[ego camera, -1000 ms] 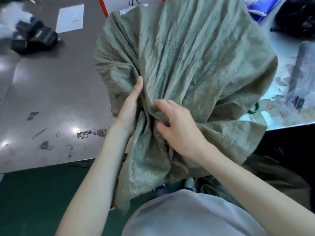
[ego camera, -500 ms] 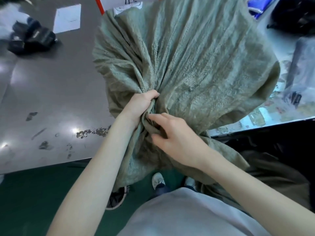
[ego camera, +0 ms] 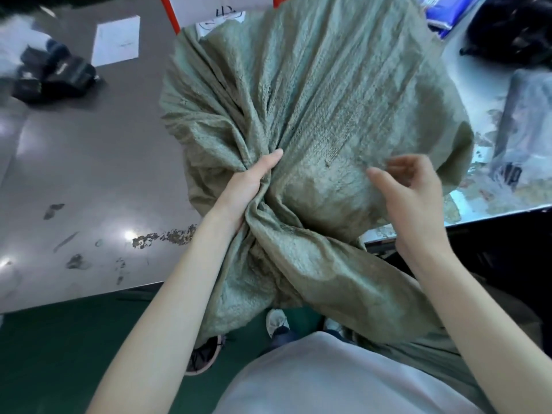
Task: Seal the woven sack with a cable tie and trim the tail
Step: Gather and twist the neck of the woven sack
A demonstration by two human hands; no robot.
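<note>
A big grey-green woven sack (ego camera: 313, 94) lies full on the grey table, its mouth end hanging over the near edge toward me. My left hand (ego camera: 251, 186) grips the gathered neck of the sack, fingers wrapped into the folds. My right hand (ego camera: 409, 192) hovers off the cloth to the right of the neck, fingers apart and curled, holding nothing. No cable tie or cutter is visible.
The grey table (ego camera: 89, 174) has chipped patches near its front edge. A black bundle (ego camera: 56, 76) and a white paper sheet (ego camera: 116, 40) lie at the back left. A lighter, cluttered surface (ego camera: 493, 186) is on the right. Green floor and shoes (ego camera: 276, 322) show below.
My left hand closed around the sack's neck and bunched it. My right hand let go of the folds and moved up and to the right, now clear of the cloth.
</note>
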